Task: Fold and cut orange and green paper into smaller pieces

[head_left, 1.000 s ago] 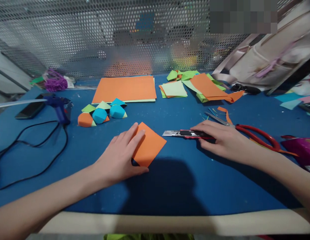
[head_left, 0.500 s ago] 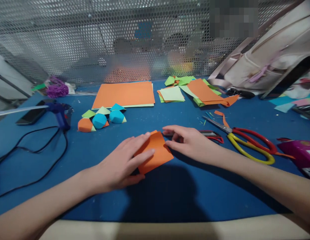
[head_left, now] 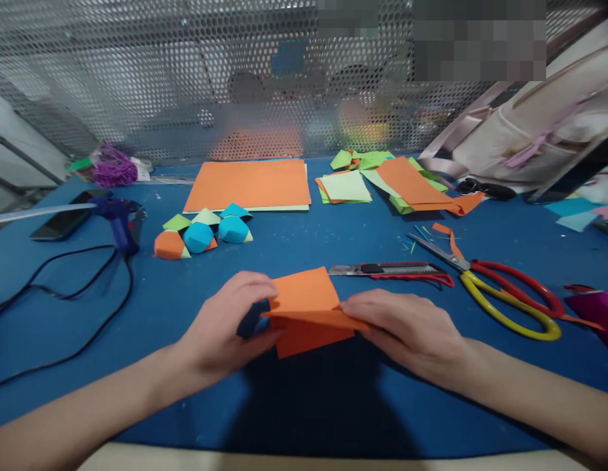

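Note:
An orange sheet of paper [head_left: 307, 291] with a raised crosswise fold is between my two hands, just above the blue table. My left hand [head_left: 230, 317] is curved round its left edge, thumb below and fingers above, gripping it. Pinched at the right end of the fold, the paper's other side is in my right hand [head_left: 409, 324]. Behind the right hand lies a box cutter [head_left: 394, 269] with its blade out. Scissors [head_left: 504, 284] with one red and one yellow handle rest further right, open.
Several small folded paper pieces [head_left: 198, 237] stand at the left, near a blue glue gun [head_left: 118, 222] with a black cord. Large orange sheets [head_left: 252, 185], small paper squares [head_left: 345, 186] and scraps [head_left: 411, 183] lie along the back. A perforated metal panel [head_left: 186, 85] rises behind.
My right hand has come nearer and taken hold of the paper's right side. The paper, lying flatter before, now shows a raised fold. The box cutter is now uncovered.

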Demonstrator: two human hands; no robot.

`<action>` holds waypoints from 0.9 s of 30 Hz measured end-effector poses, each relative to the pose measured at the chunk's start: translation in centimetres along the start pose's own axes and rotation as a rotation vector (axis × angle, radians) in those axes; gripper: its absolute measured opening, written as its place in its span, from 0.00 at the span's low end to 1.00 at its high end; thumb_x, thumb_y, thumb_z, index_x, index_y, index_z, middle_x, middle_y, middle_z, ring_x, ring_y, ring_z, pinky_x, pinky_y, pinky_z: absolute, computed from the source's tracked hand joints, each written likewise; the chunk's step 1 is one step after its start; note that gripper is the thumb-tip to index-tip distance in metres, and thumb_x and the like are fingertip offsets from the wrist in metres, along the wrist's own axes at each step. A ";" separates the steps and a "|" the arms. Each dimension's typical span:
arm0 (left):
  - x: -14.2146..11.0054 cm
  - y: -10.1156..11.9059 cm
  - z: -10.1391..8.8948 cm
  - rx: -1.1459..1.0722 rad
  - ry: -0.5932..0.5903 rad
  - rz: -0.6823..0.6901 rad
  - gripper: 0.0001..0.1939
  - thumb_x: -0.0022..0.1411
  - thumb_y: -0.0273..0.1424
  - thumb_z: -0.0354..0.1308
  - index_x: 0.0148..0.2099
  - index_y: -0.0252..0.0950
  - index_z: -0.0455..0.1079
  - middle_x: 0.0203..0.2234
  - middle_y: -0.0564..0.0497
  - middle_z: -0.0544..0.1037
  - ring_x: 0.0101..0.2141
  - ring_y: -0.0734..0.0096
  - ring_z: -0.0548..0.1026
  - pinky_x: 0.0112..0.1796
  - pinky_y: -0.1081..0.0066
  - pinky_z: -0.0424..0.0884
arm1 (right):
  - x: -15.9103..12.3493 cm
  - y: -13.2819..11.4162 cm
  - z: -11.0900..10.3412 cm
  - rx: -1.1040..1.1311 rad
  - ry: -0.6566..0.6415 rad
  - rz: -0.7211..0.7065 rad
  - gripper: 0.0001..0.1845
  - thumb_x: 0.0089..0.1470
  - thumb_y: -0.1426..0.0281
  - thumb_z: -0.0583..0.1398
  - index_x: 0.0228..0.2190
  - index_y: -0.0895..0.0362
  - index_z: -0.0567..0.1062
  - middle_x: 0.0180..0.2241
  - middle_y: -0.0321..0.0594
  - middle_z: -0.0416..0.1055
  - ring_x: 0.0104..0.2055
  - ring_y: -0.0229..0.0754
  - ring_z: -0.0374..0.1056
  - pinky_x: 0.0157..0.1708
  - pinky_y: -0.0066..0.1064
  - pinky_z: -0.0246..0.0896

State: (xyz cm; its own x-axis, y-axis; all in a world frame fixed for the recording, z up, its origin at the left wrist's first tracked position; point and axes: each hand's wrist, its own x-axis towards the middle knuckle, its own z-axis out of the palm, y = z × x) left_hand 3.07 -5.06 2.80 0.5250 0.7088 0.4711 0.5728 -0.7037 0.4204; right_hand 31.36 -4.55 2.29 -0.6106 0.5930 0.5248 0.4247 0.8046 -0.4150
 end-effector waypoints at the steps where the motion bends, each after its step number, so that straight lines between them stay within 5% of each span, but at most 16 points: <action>1: 0.0 0.3 -0.2 -0.043 -0.035 0.016 0.10 0.64 0.27 0.56 0.48 0.40 0.66 0.40 0.47 0.76 0.41 0.67 0.77 0.40 0.71 0.74 | -0.3 -0.1 -0.1 -0.022 -0.003 -0.043 0.14 0.63 0.75 0.52 0.44 0.51 0.74 0.36 0.40 0.79 0.36 0.40 0.76 0.34 0.28 0.71; 5: 0.2 1.6 -0.9 -0.156 -0.139 0.070 0.09 0.63 0.21 0.52 0.41 0.40 0.68 0.33 0.48 0.77 0.35 0.68 0.77 0.35 0.73 0.72 | -0.8 -0.2 -0.8 -0.066 -0.046 -0.127 0.17 0.63 0.74 0.51 0.50 0.50 0.70 0.38 0.41 0.79 0.37 0.41 0.76 0.34 0.29 0.71; 10: 0.0 2.2 -0.9 -0.237 -0.128 -0.028 0.07 0.63 0.24 0.53 0.39 0.40 0.71 0.34 0.48 0.80 0.35 0.67 0.79 0.35 0.74 0.73 | -0.6 0.0 -0.9 0.044 0.014 -0.021 0.11 0.63 0.75 0.54 0.44 0.51 0.71 0.33 0.39 0.78 0.37 0.39 0.76 0.36 0.28 0.71; 16: 0.8 2.6 -0.5 -0.363 -0.044 -0.471 0.05 0.59 0.32 0.60 0.31 0.40 0.75 0.30 0.50 0.83 0.28 0.66 0.80 0.30 0.72 0.73 | -0.2 -0.4 0.0 0.207 0.062 0.133 0.07 0.61 0.75 0.57 0.33 0.55 0.73 0.28 0.39 0.75 0.29 0.36 0.71 0.28 0.26 0.66; 20: 1.5 2.9 -0.1 -0.549 -0.011 -0.779 0.09 0.55 0.37 0.64 0.29 0.37 0.74 0.19 0.52 0.78 0.19 0.68 0.77 0.24 0.74 0.71 | 0.3 -0.8 0.2 0.296 0.020 0.367 0.13 0.60 0.68 0.58 0.24 0.55 0.72 0.21 0.35 0.72 0.22 0.34 0.66 0.23 0.26 0.60; 27: 1.8 2.3 0.7 -0.838 0.055 -0.988 0.14 0.50 0.39 0.69 0.29 0.34 0.71 0.21 0.54 0.76 0.22 0.74 0.76 0.24 0.78 0.72 | 1.1 -1.0 0.2 0.481 -0.072 0.736 0.14 0.57 0.62 0.56 0.24 0.55 0.74 0.17 0.34 0.72 0.22 0.37 0.67 0.24 0.28 0.59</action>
State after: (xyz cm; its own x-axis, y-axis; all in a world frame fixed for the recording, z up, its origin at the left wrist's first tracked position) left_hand 5.78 -5.35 4.03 0.0704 0.9537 -0.2926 0.1236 0.2827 0.9512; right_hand 30.15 -4.75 3.17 -0.3406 0.9393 -0.0402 0.4091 0.1096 -0.9059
